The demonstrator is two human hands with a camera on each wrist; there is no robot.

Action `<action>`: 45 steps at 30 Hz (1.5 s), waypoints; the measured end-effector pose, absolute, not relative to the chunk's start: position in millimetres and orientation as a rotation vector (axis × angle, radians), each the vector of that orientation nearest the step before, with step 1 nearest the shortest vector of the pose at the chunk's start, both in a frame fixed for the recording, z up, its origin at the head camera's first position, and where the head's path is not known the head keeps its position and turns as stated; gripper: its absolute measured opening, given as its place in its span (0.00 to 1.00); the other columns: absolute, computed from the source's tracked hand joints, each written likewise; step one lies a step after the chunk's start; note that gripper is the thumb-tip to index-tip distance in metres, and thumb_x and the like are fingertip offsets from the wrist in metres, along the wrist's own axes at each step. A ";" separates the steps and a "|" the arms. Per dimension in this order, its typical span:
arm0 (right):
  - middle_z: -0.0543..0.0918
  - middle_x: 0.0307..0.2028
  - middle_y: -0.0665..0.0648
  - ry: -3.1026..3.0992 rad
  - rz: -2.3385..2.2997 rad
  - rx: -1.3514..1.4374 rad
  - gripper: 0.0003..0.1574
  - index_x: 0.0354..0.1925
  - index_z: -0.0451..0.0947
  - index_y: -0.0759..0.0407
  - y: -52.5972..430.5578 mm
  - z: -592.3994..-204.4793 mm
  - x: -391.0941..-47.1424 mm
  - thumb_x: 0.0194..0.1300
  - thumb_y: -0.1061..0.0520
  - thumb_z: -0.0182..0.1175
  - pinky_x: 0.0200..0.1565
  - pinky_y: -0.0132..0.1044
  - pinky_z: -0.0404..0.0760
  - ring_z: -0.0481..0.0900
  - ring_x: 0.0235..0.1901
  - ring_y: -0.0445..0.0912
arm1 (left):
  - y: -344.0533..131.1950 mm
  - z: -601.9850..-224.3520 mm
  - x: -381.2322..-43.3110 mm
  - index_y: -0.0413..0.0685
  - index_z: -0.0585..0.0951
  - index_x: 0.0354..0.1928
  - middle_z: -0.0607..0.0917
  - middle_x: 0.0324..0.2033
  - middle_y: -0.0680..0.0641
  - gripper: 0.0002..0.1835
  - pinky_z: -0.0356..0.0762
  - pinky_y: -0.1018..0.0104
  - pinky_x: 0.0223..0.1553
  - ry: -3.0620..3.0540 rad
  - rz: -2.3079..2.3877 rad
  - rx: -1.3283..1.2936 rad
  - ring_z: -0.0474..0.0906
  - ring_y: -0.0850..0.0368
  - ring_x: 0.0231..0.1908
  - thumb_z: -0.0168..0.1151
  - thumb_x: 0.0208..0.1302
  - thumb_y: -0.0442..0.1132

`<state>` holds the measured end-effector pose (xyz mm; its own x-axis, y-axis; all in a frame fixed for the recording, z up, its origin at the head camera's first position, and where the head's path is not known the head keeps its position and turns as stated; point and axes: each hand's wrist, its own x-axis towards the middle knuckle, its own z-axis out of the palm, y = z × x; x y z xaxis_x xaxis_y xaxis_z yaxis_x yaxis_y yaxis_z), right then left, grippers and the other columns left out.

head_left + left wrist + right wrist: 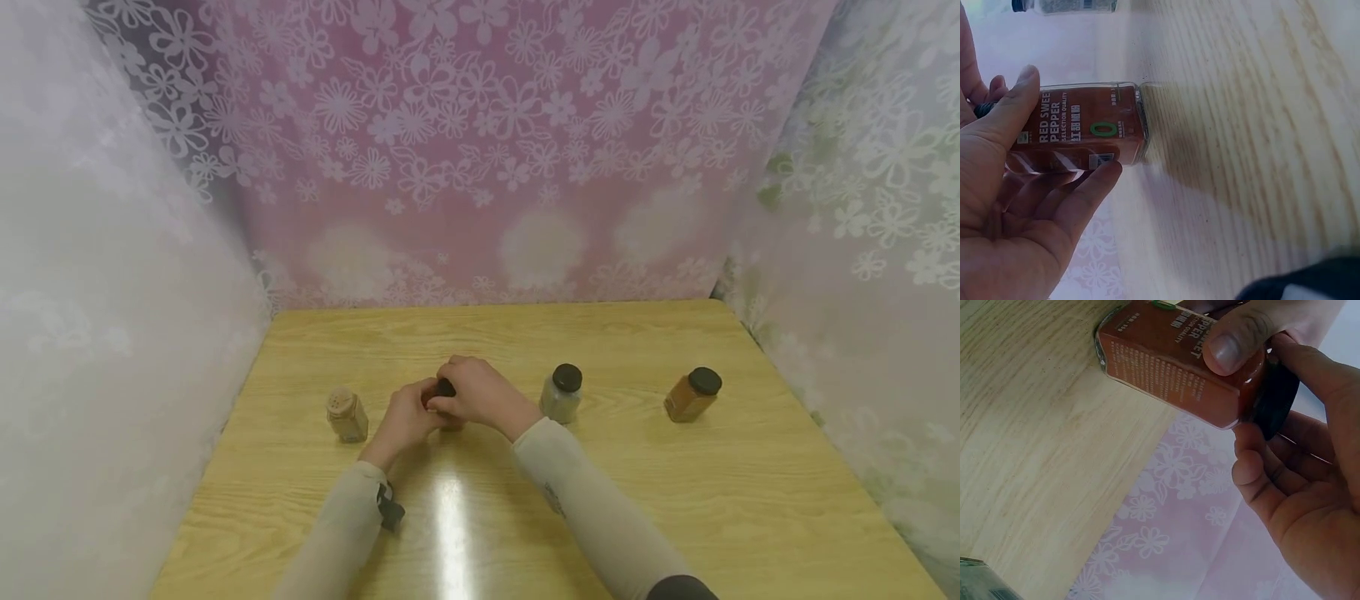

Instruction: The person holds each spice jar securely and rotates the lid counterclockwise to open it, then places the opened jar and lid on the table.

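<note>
Steadying left hand (405, 421): it grasps the glass body of the red sweet pepper jar (1066, 131), thumb across the label and fingers along another side, apparently to keep the glass from turning.

Right hand (483, 393): its fingers close around the black lid (1277, 397) at the top of the pepper jar, a grip that looks suited to working the lid while the other hand braces the glass.

Red sweet pepper jar: it sits between both hands, lid uppermost, low over the yellow wooden table (660, 500); I cannot tell whether its base touches the wood. The lid is on.

Beige-topped shaker (347, 415): it stands near the pepper jar, on its left, with holes showing in its top.

Pale-filled jar (560, 400): black-capped, it stands near the pepper jar, on its right.

Orange-brown jar (692, 396): also black-capped, it stands well to the pepper jar's right. The spacing seems to leave each container easy to reach.

Flowered pink cloth (480, 167): it hangs behind the pepper jar, beyond the table.
</note>
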<state>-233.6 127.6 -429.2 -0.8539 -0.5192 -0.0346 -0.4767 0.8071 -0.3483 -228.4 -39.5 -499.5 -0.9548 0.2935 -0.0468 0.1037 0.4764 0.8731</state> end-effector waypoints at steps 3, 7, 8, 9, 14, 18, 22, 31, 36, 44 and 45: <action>0.83 0.42 0.51 2.855 -0.518 -0.784 0.17 0.49 0.84 0.55 127.6 -429.2 -232.2 0.75 0.44 0.67 0.41 0.35 0.80 0.78 0.36 0.42 | -41.4 -499.3 -228.0 0.56 0.85 0.60 0.90 0.53 0.50 0.23 0.84 0.49 0.57 2.527 1.455 0.362 0.86 0.51 0.54 0.77 0.64 0.45; 0.81 0.42 0.51 2.845 -0.536 -0.793 0.16 0.51 0.84 0.55 127.4 -430.0 -229.5 0.76 0.45 0.65 0.41 0.35 0.80 0.78 0.36 0.42 | -44.3 -499.7 -227.8 0.55 0.84 0.63 0.89 0.57 0.49 0.23 0.83 0.47 0.59 2.531 1.429 0.422 0.85 0.48 0.58 0.75 0.67 0.44; 0.81 0.42 0.51 2.845 -0.538 -0.800 0.16 0.51 0.84 0.56 127.2 -430.3 -229.0 0.76 0.46 0.65 0.41 0.35 0.80 0.78 0.36 0.42 | -44.9 -499.5 -228.1 0.54 0.84 0.63 0.89 0.57 0.49 0.23 0.83 0.47 0.60 2.530 1.428 0.434 0.85 0.48 0.58 0.75 0.67 0.43; 0.81 0.42 0.51 2.846 -0.538 -0.809 0.16 0.51 0.84 0.56 127.1 -430.8 -228.5 0.77 0.46 0.64 0.41 0.35 0.80 0.78 0.36 0.42 | -45.5 -499.3 -228.3 0.54 0.84 0.63 0.89 0.57 0.48 0.23 0.84 0.47 0.59 2.529 1.425 0.449 0.85 0.48 0.58 0.75 0.67 0.43; 0.79 0.43 0.52 2.853 -0.535 -0.882 0.16 0.52 0.83 0.58 127.5 -432.7 -226.2 0.79 0.48 0.62 0.41 0.35 0.80 0.76 0.36 0.42 | -47.4 -497.3 -230.3 0.50 0.85 0.63 0.89 0.56 0.47 0.23 0.84 0.49 0.59 2.539 1.406 0.496 0.86 0.48 0.57 0.75 0.67 0.40; 0.80 0.43 0.54 2.867 -0.518 -0.977 0.17 0.54 0.83 0.60 128.2 -433.4 -224.8 0.80 0.50 0.60 0.41 0.36 0.80 0.76 0.36 0.43 | -48.9 -495.3 -231.8 0.50 0.86 0.61 0.90 0.56 0.48 0.22 0.84 0.50 0.59 2.538 1.397 0.517 0.86 0.50 0.56 0.76 0.66 0.40; 0.81 0.42 0.56 2.879 -0.480 -1.068 0.16 0.54 0.83 0.62 128.3 -432.1 -225.0 0.80 0.53 0.60 0.43 0.38 0.81 0.77 0.37 0.45 | -50.4 -494.1 -233.2 0.49 0.87 0.60 0.90 0.55 0.47 0.20 0.85 0.52 0.58 2.530 1.395 0.532 0.86 0.50 0.55 0.75 0.66 0.40; 0.84 0.47 0.57 2.836 -0.483 -1.148 0.13 0.55 0.84 0.61 129.3 -430.6 -226.5 0.79 0.55 0.60 0.50 0.40 0.85 0.83 0.45 0.48 | -54.3 -490.4 -233.7 0.51 0.89 0.56 0.91 0.53 0.48 0.18 0.84 0.52 0.58 2.552 1.335 0.512 0.86 0.49 0.54 0.76 0.64 0.40; 0.84 0.48 0.56 2.827 -0.488 -1.186 0.13 0.54 0.85 0.60 130.7 -432.9 -225.7 0.79 0.55 0.62 0.52 0.39 0.85 0.84 0.47 0.48 | -55.4 -492.3 -231.6 0.49 0.89 0.57 0.91 0.53 0.48 0.21 0.84 0.52 0.60 2.513 1.376 0.503 0.87 0.49 0.56 0.78 0.63 0.42; 0.84 0.44 0.59 2.978 -0.359 -0.732 0.33 0.56 0.79 0.62 124.1 -429.8 -216.9 0.74 0.34 0.64 0.38 0.40 0.84 0.83 0.36 0.47 | -54.5 -499.1 -229.3 0.53 0.88 0.59 0.91 0.54 0.49 0.23 0.85 0.51 0.59 2.477 1.474 0.446 0.87 0.49 0.56 0.80 0.61 0.42; 0.85 0.41 0.58 2.989 -0.350 -0.684 0.34 0.53 0.80 0.61 122.5 -429.5 -215.7 0.73 0.32 0.64 0.35 0.40 0.82 0.81 0.33 0.47 | -54.5 -499.2 -228.6 0.52 0.89 0.58 0.91 0.53 0.49 0.22 0.85 0.51 0.58 2.483 1.467 0.441 0.87 0.49 0.55 0.80 0.61 0.42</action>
<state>-215.7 122.5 -429.5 -0.9004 -0.4351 -0.0039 -0.4225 0.8762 -0.2319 -228.6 -54.5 -499.2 -0.9298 0.3659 -0.0391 0.1425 0.4558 0.8786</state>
